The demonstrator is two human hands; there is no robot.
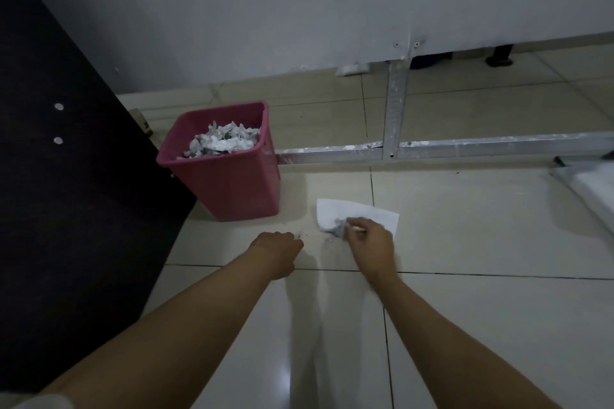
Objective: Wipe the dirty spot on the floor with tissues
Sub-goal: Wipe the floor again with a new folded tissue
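Observation:
A white tissue (355,213) lies flat on the beige tiled floor (465,229), grey and soiled at its near left corner. My right hand (370,241) presses down on that near edge, fingers pinching the tissue. A dark smudge of dirt (329,236) shows on the tile just left of the tissue's corner, with a few specks beside it. My left hand (277,251) rests on the floor to the left of the spot, fingers curled under and holding nothing that I can see.
A pink bin (229,186) holding crumpled dirty tissues (222,143) stands just beyond my left hand. A dark panel (66,176) fills the left side. Metal rails (432,149) lie across the floor behind, below a white wall.

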